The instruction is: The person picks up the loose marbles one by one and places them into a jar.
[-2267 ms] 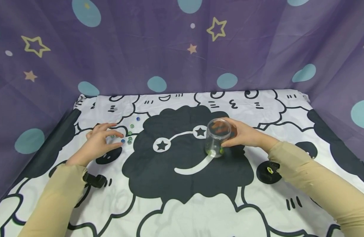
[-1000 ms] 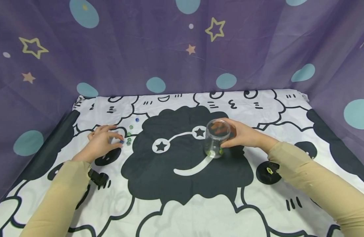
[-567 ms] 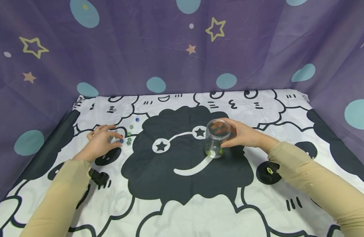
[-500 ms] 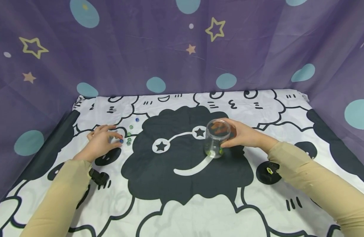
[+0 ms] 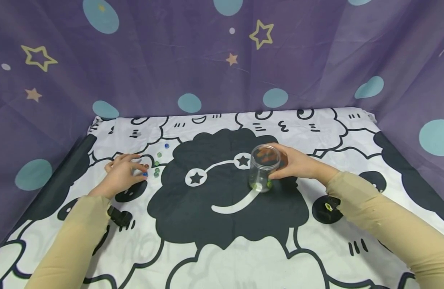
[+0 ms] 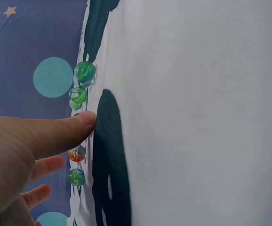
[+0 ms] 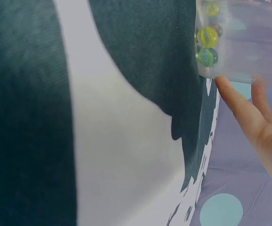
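My left hand [image 5: 119, 176] is low over the cloth at the left, its thumb and index fingertip pinching a blue marble [image 5: 145, 174]. In the left wrist view the thumb [image 6: 63, 132] hides that marble. An orange marble [image 5: 146, 165] lies right by the index fingertip. Several green marbles [image 5: 156, 163] lie just to the right of the fingers, with another blue marble [image 5: 166, 146] farther back. With its fingers around the side, my right hand [image 5: 298, 163] holds an upright, clear, lidless jar [image 5: 259, 172]. Yellow marbles [image 7: 207, 36] and a green marble [image 7: 208, 57] lie at its bottom.
A white and black cartoon-print cloth [image 5: 225, 224] covers the table. Behind it and at both sides hangs a purple curtain [image 5: 207, 60] with stars and blue spots. Black wrist devices [image 5: 121, 216] are strapped on both forearms.
The left thumb and index finger have closed in on the blue marble and drawn it slightly left and nearer; the orange marble now shows beside them. The right hand and jar stay put.
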Motion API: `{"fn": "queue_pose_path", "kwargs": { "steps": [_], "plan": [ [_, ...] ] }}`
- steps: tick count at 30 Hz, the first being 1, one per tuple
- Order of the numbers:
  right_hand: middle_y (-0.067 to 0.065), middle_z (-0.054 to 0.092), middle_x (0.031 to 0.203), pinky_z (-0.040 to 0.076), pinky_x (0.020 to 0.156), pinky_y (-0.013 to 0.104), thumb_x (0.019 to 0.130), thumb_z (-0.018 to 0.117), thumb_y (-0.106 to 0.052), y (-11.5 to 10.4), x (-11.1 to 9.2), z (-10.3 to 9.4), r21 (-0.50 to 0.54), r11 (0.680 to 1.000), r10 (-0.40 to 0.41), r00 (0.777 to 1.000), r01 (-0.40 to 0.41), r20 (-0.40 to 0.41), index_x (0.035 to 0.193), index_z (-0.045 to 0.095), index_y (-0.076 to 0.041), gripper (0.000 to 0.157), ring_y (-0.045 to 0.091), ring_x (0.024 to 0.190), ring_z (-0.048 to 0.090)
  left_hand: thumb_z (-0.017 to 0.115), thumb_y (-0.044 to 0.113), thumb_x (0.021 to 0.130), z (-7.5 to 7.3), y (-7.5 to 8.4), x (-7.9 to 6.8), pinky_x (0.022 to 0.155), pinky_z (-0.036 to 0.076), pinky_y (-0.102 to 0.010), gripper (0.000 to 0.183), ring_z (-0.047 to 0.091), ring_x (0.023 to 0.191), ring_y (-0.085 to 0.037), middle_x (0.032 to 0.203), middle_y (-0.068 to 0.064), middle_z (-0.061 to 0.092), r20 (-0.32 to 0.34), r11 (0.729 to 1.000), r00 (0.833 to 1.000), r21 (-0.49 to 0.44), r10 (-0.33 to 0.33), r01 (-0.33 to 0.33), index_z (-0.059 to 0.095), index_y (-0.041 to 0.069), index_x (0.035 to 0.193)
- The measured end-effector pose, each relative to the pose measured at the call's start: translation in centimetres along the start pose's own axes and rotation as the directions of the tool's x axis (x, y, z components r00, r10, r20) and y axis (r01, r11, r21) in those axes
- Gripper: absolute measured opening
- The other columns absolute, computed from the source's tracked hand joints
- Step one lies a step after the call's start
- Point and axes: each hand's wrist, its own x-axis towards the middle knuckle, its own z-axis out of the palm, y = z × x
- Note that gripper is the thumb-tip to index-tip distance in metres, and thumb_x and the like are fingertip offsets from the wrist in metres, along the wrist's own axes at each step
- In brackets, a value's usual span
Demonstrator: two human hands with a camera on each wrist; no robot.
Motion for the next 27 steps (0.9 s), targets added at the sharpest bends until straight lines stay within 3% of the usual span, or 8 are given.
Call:
{"fn": "queue_pose_path", "kwargs": {
  "steps": [9, 27],
  "plan": [
    [0.019, 0.045, 0.138, 0.051, 0.088, 0.034, 0.077, 0.076, -0.003, -0.06, 0.04, 0.08, 0.026, 1.0, 0.008, 1.0, -0.008, -0.001, 0.143, 0.035, -0.006, 0.078, 0.038, 0.127, 0.046, 0.074, 0.016, 0.08, -0.05, -0.03, -0.17, 0.092, 0.004, -0.07, 0.018, 0.017, 0.13, -0.054, 0.142, -0.027, 0.035, 0.014, 1.0, 1.0, -0.022, -0.019, 0.019, 0.074, 0.005, 0.094],
    [0.019, 0.045, 0.138, 0.051, 0.087, 0.034, 0.077, 0.076, -0.003, -0.12, -0.05, 0.09, 0.02, 1.0, 0.012, 1.0, -0.012, -0.005, 0.143, 0.035, -0.007, 0.078, 0.038, 0.128, 0.045, 0.075, 0.016, 0.08, -0.21, -0.39, -0.52, 0.092, 0.003, -0.071, 0.017, 0.016, 0.13, -0.053, 0.14, -0.027, 0.037, -0.027, 0.998, 1.0, -0.061, -0.011, 0.01, 0.074, 0.005, 0.093]
  ]
}}
